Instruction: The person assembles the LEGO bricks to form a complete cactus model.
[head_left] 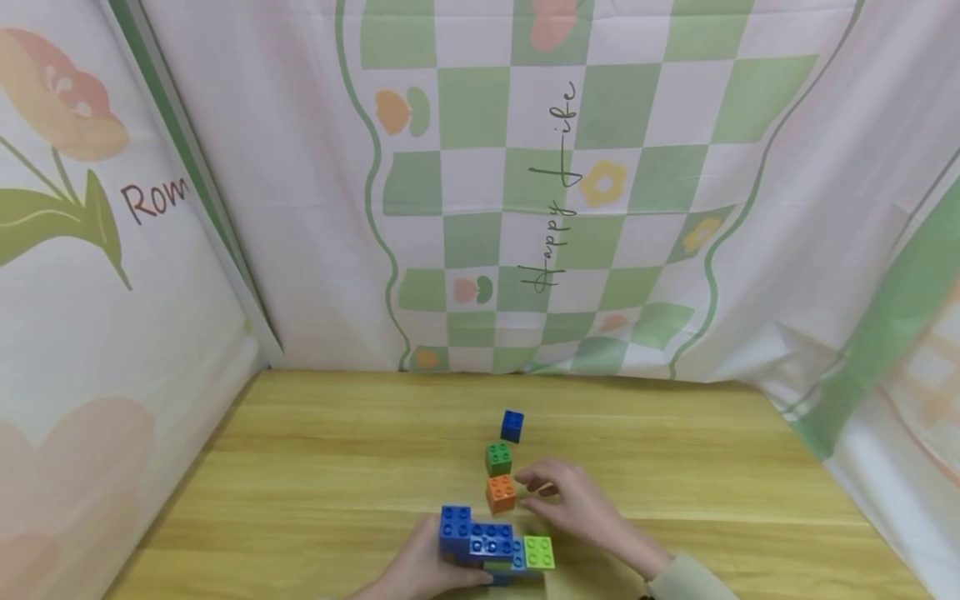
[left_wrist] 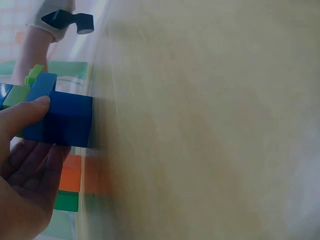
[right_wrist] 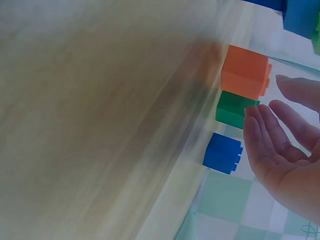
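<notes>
My left hand [head_left: 417, 560] grips a joined stack of toy building bricks [head_left: 491, 542], mostly blue with a lime-green brick [head_left: 538, 552] at its right end. In the left wrist view the thumb presses the side of a blue brick [left_wrist: 70, 118], with fingers beneath. Beside a loose orange brick [head_left: 501, 493], my right hand [head_left: 573, 500] has its fingers loosely bent and holds nothing. The right wrist view shows a gap between thumb and fingers, just off the orange brick [right_wrist: 245, 72]. A green brick [head_left: 498, 458] stands directly behind the orange one.
Farther back stands a small blue brick [head_left: 512, 426], in line with the green and orange ones. All rest on a wood-grain table [head_left: 337, 450]. A checked curtain [head_left: 540, 250] hangs along the back edge, and a printed panel [head_left: 112, 333] borders the left.
</notes>
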